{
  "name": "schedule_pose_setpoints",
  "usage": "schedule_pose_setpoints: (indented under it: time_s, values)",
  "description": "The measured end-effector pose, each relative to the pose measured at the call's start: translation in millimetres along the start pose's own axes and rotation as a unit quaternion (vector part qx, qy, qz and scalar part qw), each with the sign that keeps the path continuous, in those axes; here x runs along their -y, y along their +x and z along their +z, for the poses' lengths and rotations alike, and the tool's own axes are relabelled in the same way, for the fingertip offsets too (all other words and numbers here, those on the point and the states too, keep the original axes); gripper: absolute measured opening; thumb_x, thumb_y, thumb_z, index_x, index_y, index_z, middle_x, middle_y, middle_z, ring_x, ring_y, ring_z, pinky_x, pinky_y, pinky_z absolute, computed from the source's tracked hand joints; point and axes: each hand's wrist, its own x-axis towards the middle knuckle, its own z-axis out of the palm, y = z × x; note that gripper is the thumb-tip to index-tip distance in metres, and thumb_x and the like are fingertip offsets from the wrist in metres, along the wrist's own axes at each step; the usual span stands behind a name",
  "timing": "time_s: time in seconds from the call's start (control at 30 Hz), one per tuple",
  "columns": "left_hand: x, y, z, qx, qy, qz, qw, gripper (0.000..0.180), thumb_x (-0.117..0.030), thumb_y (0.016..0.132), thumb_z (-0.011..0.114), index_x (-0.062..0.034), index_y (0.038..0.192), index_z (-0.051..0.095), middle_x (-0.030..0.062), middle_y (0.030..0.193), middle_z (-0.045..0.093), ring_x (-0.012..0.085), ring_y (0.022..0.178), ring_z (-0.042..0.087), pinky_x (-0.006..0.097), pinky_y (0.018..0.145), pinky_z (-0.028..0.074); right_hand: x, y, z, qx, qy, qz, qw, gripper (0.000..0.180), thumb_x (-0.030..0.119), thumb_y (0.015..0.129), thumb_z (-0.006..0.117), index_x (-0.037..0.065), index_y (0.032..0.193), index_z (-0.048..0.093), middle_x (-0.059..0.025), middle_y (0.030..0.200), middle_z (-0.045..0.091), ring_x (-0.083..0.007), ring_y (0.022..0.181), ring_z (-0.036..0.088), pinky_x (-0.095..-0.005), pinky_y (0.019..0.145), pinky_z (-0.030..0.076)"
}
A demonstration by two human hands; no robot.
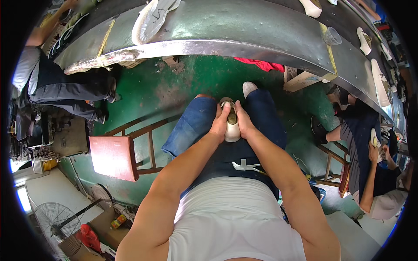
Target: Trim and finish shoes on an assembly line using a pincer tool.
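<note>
A shoe braced between both hands above your lap

You have the shoe (233, 131) in front of you, between your knees, its rounded white end toward your body. Your left hand (219, 123) is clamped on its left side and your right hand (244, 121) on its right, the 2 thumbs lying along the top. That 2-sided grip probably keeps it from rolling or twisting, and holding it low and central likely lets you look straight down on it. Your palms hide its sides, so how your fingers wrap beneath cannot be told, nor whether your lap takes any weight.

A curved white strip (244, 166) lies on your dark lap between your forearms, apart from both hands; the spot seems handy for reaching it.

Ahead of your knees, the metal surface (244, 27) carries a pale shoe (150, 21) toward the left and a clear cup (332, 36) toward the right, near its edge. To your left, 1 stool (114, 157) stands beside your leg, leaving your elbows room, it appears.
</note>
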Motion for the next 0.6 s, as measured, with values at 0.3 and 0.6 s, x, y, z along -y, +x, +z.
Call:
schedule_pose_setpoints:
  time_s: [0.3,0.6]
  values:
    - [-17,-7,22,0.007,-0.008,-0.020,1.000,0.084,-0.031,0.098,0.058,-0.0138,0.161,0.006,0.0175,0.149,0.041,0.0275,0.129,0.050,0.039,0.103,0.045,9,4,-9,-0.133,-0.123,-0.058,0.982,0.045,0.036,0.106,0.045,-0.003,0.125,0.059,-0.0118,0.117,0.063,-0.0202,0.103,0.060,-0.0327,0.091,0.048]
    - [-45,-56,65,-0.043,0.009,-0.040,0.998,0.075,-0.043,0.104,0.046,-0.0166,0.161,0.005,0.0126,0.154,0.037,0.0292,0.134,0.046,0.043,0.109,0.041,11,-5,-11,-0.119,-0.133,-0.122,0.976,0.060,0.044,0.107,0.035,-0.006,0.132,0.057,-0.0191,0.126,0.064,-0.0272,0.116,0.061,-0.0354,0.101,0.045]
